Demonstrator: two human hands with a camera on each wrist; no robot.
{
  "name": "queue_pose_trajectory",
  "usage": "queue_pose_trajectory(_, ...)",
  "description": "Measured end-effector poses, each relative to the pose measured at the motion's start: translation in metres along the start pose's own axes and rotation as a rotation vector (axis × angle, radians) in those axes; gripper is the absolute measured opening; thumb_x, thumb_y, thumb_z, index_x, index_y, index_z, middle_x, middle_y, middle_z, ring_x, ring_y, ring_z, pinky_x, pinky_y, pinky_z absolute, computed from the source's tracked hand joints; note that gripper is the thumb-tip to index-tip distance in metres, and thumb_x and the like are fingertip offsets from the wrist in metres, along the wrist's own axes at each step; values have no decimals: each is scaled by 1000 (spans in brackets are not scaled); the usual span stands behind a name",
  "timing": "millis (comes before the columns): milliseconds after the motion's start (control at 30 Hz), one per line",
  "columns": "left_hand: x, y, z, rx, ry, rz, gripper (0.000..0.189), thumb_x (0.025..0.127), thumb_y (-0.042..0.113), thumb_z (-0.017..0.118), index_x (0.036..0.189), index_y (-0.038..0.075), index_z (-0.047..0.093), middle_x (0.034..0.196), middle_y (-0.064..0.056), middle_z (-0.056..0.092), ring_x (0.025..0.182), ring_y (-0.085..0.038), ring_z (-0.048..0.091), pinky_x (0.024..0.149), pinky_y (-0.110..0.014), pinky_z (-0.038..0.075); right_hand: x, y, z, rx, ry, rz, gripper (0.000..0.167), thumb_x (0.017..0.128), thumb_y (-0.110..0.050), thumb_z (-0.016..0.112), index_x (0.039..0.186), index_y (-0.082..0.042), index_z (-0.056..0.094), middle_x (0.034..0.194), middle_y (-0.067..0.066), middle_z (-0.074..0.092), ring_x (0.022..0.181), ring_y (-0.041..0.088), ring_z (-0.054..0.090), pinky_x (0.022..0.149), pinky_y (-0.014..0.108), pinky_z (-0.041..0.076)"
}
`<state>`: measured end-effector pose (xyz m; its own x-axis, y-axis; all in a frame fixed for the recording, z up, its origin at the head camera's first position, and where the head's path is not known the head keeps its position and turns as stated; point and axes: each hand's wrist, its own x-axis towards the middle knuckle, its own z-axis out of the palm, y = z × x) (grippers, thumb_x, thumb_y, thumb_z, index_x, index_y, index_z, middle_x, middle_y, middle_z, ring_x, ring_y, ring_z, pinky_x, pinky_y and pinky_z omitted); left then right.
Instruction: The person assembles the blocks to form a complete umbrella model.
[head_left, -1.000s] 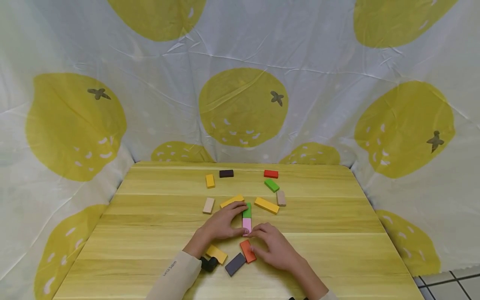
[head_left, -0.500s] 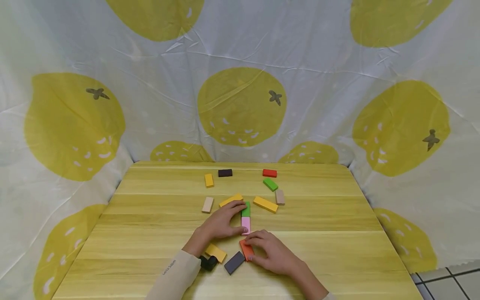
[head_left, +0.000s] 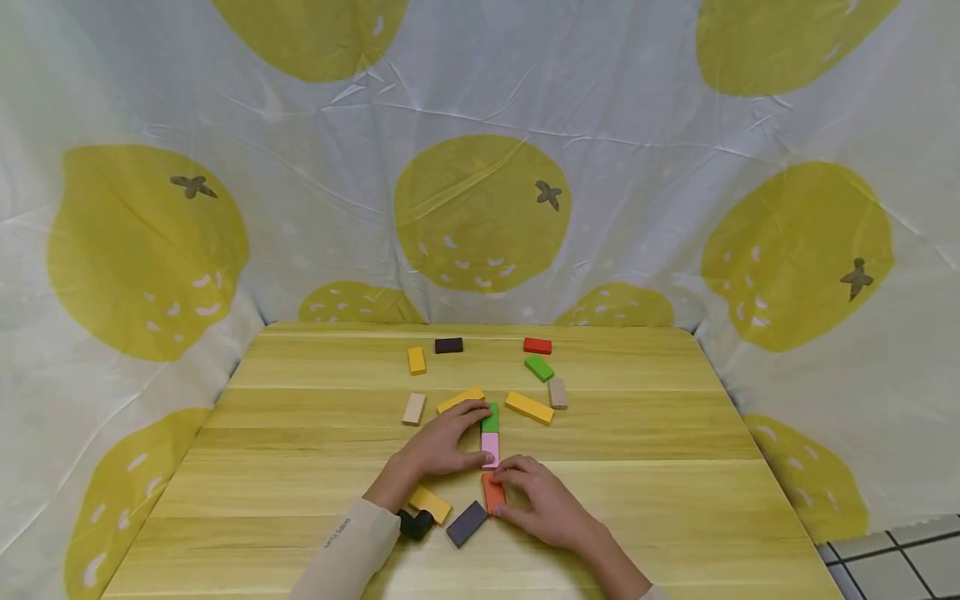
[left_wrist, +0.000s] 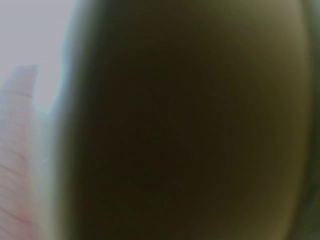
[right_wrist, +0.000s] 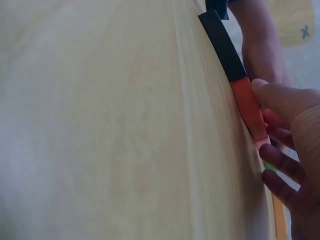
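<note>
A green block (head_left: 490, 417) and a pink block (head_left: 490, 448) lie end to end on the table. My left hand (head_left: 444, 442) spans them from the left, fingertips on the green one and thumb on the pink one. My right hand (head_left: 543, 502) pinches an orange block (head_left: 492, 493) between thumb and fingers, just below the pink block's near end. In the right wrist view the thumb lies on the orange block (right_wrist: 248, 107), and the dark block (right_wrist: 224, 45) extends from its far end. The left wrist view is mostly covered by a dark blur.
Near the left wrist are a yellow block (head_left: 431, 504) and a dark grey block (head_left: 467, 524). Two longer yellow blocks (head_left: 529, 407) (head_left: 461, 400) flank the row. Farther back lie beige (head_left: 413, 409), tan (head_left: 557, 393), green (head_left: 538, 368), red (head_left: 537, 346), black (head_left: 448, 345) and yellow (head_left: 417, 361) blocks.
My right hand has left the pink block's end and gripped the orange block, turning it straighter and sliding it slightly up toward the pink one. The left hand has stayed on the row.
</note>
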<state>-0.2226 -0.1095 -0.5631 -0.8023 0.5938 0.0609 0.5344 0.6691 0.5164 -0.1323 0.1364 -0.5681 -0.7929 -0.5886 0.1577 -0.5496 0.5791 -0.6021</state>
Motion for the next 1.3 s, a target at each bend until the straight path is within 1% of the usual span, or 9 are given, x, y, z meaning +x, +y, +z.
queue_pose_trajectory(167,1,-1,0,11,0,-5,80,90,59,70,155,19,48,162,0,41,149,-25,42,120,-47,39,2,1,1,26,33,26,37,95,-40,75,127,-22,70,133,-10,59,127,11,57,108,40,51)
queue_pose_trajectory(333,1,-1,0,9,-4,-6,81,90,60,70,156,19,47,163,-1,41,150,-25,41,121,-47,39,2,4,2,8,74,48,35,95,-39,75,126,-23,70,132,-11,59,126,12,57,107,42,52)
queue_pose_trajectory(500,1,-1,1,4,-5,-7,81,90,62,69,156,20,47,163,0,41,150,-25,41,121,-47,39,4,6,2,7,87,84,34,93,-41,77,122,-23,71,131,-13,58,125,11,57,107,42,51)
queue_pose_trajectory(700,1,-2,1,5,-1,-3,81,90,64,68,155,20,48,162,0,41,149,-25,42,120,-47,39,6,7,3,9,103,115,33,91,-45,78,118,-29,70,129,-16,58,123,9,56,105,40,52)
queue_pose_trajectory(967,1,0,0,5,-4,-3,82,90,64,67,156,19,47,163,-1,41,150,-25,42,121,-47,39,8,8,5,-2,136,108,34,89,-44,80,117,-28,70,127,-16,59,123,9,57,104,41,53)
queue_pose_trajectory(1300,1,0,0,0,-6,-5,81,90,63,67,156,19,47,163,-2,41,150,-26,41,121,-48,39,8,8,6,13,125,116,32,91,-44,78,118,-30,70,126,-16,62,120,9,57,103,41,52)
